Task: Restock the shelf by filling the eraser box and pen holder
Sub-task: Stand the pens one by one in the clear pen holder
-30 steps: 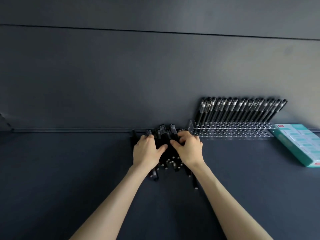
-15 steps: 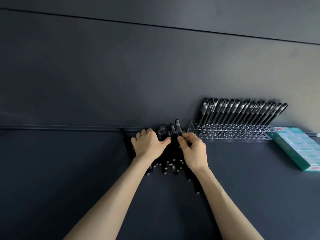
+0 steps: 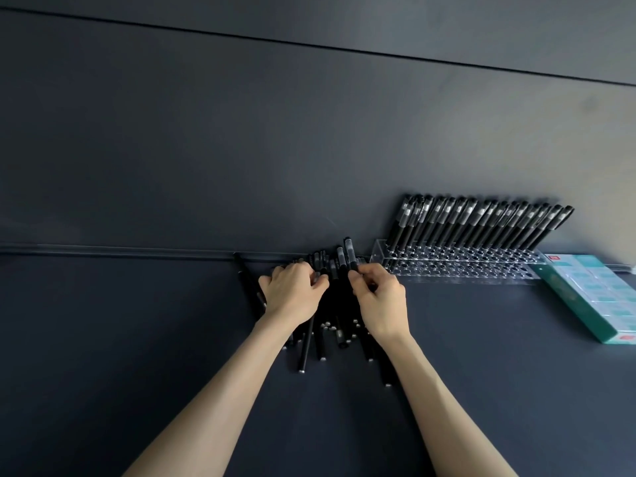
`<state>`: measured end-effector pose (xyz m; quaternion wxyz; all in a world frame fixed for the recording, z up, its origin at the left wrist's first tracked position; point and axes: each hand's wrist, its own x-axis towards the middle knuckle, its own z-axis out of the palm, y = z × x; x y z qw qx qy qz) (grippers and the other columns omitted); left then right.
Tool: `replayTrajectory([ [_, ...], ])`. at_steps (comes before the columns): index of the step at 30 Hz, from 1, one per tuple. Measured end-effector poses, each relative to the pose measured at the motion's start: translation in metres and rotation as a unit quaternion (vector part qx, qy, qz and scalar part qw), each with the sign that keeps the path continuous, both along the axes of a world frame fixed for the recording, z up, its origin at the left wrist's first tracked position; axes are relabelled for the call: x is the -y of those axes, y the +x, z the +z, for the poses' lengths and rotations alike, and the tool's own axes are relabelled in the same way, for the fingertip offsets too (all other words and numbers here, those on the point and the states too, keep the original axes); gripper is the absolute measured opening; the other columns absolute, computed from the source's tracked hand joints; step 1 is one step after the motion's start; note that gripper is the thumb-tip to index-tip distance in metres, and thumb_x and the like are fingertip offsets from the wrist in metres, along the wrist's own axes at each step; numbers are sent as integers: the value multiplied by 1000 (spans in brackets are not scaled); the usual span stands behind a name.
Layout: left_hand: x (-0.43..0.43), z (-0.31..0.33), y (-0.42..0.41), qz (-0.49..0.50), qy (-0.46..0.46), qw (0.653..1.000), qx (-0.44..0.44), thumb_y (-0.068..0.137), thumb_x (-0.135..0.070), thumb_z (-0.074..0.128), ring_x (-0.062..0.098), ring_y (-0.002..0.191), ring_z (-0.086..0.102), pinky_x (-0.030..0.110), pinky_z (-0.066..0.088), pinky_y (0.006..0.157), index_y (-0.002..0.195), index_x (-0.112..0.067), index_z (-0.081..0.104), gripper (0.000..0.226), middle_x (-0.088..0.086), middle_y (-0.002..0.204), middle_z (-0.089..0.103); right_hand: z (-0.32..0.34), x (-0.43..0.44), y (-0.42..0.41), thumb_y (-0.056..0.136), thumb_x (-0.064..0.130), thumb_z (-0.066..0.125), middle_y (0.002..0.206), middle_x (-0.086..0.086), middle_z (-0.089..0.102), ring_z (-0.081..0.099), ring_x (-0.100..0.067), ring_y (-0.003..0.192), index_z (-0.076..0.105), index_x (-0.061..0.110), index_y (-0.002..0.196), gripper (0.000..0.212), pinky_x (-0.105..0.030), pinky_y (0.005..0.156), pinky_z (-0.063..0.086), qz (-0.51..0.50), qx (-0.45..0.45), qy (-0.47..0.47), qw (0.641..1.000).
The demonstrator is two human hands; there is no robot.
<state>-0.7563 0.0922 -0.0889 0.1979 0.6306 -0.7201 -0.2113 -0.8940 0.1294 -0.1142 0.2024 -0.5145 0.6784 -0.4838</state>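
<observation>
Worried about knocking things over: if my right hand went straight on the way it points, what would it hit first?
Probably the loose pens bunched just ahead of the right hand, then the back wall; depth is unclear.

Dim, light from the upper right, wide-angle bowing at edges, slightly soft.

- We are showing two bare hands, the left hand (image 3: 292, 292) and the right hand (image 3: 383, 304).
- We are baring both forearms, the left forearm (image 3: 220, 390) and the right forearm (image 3: 447, 401), slim and tapering toward the wrists, uncovered all the way down to the picture's lower edge.
</observation>
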Motion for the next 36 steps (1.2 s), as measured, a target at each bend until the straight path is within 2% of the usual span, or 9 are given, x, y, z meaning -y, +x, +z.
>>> replayTrajectory([
  [7, -10, 9, 1, 11, 5, 971, -237, 100, -38, 40, 24, 80, 60, 38, 45, 78, 94, -11, 51, 30, -1, 69, 62, 0, -2, 1, 91, 30, 58, 73, 1, 65, 58, -29, 88, 63, 21, 96, 12, -40, 77, 50, 6, -9, 0, 1000],
  [16, 2, 10, -13, 0, 26, 993, -115, 88, -26, 66, 34, 114, 52, 35, 41, 91, 118, 0, 45, 45, 16, 126, 44, 1, -5, 0, 90, 30, 58, 75, 2, 65, 58, -26, 91, 64, 23, 96, 10, -40, 79, 50, 4, -11, 5, 1000],
  [21, 12, 13, -6, 7, 28, 995, -92, 82, -22, 68, 28, 74, 54, 28, 36, 58, 77, -5, 48, 27, 17, 93, 58, -1, -4, 0, 90, 32, 57, 72, 2, 65, 58, -29, 89, 64, 21, 98, 14, -40, 77, 51, 5, -10, 12, 1000],
  [24, 15, 10, -4, 23, 21, 991, -127, 80, -17, 66, 24, 61, 44, 27, 30, 48, 63, -7, 40, 32, 7, 67, 48, 0, -3, 0, 91, 32, 57, 71, 3, 65, 58, -28, 89, 63, 21, 99, 15, -40, 77, 51, 8, -11, 13, 1000],
  [27, 13, 5, -4, 34, 4, 986, -165, 84, -18, 61, 24, 61, 45, 29, 34, 49, 64, -6, 40, 32, 4, 61, 48, 1, -4, 0, 90, 31, 58, 70, 1, 65, 58, -29, 88, 63, 23, 94, 11, -39, 76, 51, 12, -4, 10, 1000],
  [29, 11, 5, -4, 31, -5, 980, -197, 91, -24, 54, 28, 68, 56, 35, 45, 63, 75, -3, 50, 27, 6, 69, 60, 4, -5, 0, 90, 32, 59, 70, 2, 66, 59, -28, 88, 64, 25, 92, 8, -37, 78, 50, 13, 1, -7, 1000],
  [31, 6, 13, -6, 30, -8, 968, -249, 97, -27, 47, 26, 68, 57, 37, 47, 67, 87, -4, 54, 26, 4, 72, 60, 11, -7, 0, 90, 31, 59, 69, 5, 67, 61, -23, 83, 62, 30, 87, 5, -35, 78, 48, 19, 25, -27, 999],
  [34, -11, 33, -13, 1, 59, 903, -426, 101, -26, 39, 12, 47, 47, 29, 49, 47, 102, -6, 49, 22, 1, 66, 45, 33, -15, -5, 93, 19, 56, 68, 3, 67, 61, -16, 70, 62, 22, 86, 10, -30, 72, 47, 66, 100, -63, 991],
  [36, -23, 41, -19, -23, 89, 870, -484, 101, -26, 40, 11, 41, 38, 24, 37, 37, 109, -7, 45, 21, 0, 63, 44, 48, -21, -14, 95, 14, 53, 69, 2, 68, 61, -14, 69, 62, 12, 93, 9, -27, 71, 48, 103, 124, -80, 984],
])
